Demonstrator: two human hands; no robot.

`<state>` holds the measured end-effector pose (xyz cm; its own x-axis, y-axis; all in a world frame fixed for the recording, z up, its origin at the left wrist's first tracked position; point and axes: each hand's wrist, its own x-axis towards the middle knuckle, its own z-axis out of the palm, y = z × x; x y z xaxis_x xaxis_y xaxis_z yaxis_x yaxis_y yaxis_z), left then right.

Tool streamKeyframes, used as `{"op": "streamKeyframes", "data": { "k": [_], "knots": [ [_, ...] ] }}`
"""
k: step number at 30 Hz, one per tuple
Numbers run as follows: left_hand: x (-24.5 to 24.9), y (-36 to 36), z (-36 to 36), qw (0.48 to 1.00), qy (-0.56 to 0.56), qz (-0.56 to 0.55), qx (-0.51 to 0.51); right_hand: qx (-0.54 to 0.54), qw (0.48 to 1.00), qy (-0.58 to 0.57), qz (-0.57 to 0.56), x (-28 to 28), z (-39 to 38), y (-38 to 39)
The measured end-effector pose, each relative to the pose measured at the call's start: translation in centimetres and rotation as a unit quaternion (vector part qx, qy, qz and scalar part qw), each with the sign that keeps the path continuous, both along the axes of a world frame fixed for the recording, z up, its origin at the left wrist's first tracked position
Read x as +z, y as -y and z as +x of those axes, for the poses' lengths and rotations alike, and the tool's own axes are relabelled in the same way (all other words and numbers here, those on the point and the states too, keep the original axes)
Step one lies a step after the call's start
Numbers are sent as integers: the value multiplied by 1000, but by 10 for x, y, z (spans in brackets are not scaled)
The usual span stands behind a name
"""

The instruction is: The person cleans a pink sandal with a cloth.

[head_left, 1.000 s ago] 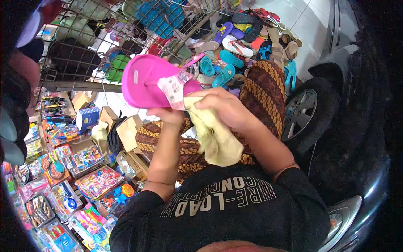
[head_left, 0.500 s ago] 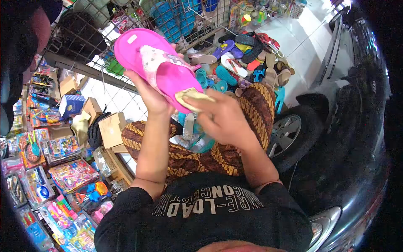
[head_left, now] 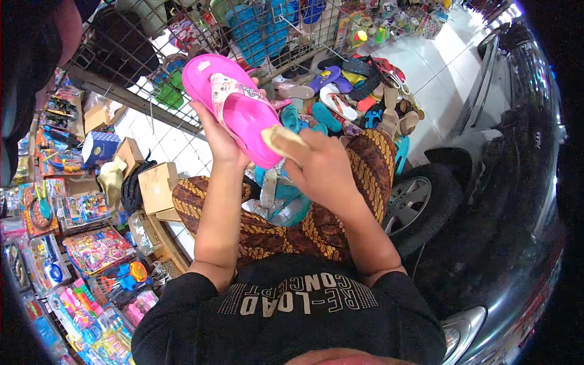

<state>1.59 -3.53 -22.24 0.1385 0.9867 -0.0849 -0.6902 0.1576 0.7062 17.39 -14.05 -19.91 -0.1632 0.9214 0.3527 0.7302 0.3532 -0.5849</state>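
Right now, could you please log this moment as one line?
left hand: holds pink sandal | right hand: holds yellow cloth at sandal's heel | ahead: footwear pile

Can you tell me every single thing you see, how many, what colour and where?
pink sandal: one, pink with pale patterned straps, upper middle
cloth: one, pale yellow, against the sandal's lower end
footwear pile: too many to count, mixed colours, beyond the sandal
wire rack: at least one, dark, top left
packaged toys: many, mixed colours, left
cardboard boxes: several, brown, left
car: one, black, right
tiled floor: one, white, behind
trousers: one pair, brown-gold, lap
T-shirt: one, black, bottom
left hand: one, bare, holding the sandal
right hand: one, bare, holding the cloth
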Motion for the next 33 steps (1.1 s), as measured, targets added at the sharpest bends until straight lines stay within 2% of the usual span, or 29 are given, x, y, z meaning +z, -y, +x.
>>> {"op": "streamKeyframes", "data": {
  "k": [1,4,6,10,13,14,15,18,19,22,23,26,27,31,33],
  "knots": [
    [2,3,3,1000,4,-3,-4,-21,998,-1,56,-8,1,-1],
    [-4,15,12,999,10,10,-51,-49,994,-35,89,-9,-3,-6],
    [-8,22,19,998,0,3,-67,-63,993,-6,98,-4,-4,-8],
    [-18,27,27,995,-96,7,-16,-82,994,31,67,-3,-9,-10],
    [-15,21,14,997,-26,36,-61,36,996,-75,-31,-2,-3,-1],
    [-12,21,12,998,-47,11,-31,87,987,-120,-58,-5,5,-1],
    [-12,20,6,998,-43,12,-51,170,975,-127,-65,-8,17,-2],
    [-2,26,3,994,-67,25,-87,172,946,-248,-117,17,40,4],
    [1,31,5,992,-81,29,-96,131,915,-351,-146,21,43,7],
    [-2,41,11,985,-31,62,-158,-68,897,-430,-81,40,31,7],
    [1,48,14,980,-37,74,-181,-79,928,-364,-10,39,30,2],
    [6,65,21,987,-66,40,-140,-85,977,-168,95,61,25,-1],
    [8,68,20,979,-85,59,-175,-65,981,-127,132,61,25,-3],
    [19,75,17,967,-172,65,-175,-68,985,68,144,62,26,-11],
    [11,71,8,981,-32,2,-193,-57,988,51,137,57,33,-16]
  ]
}}
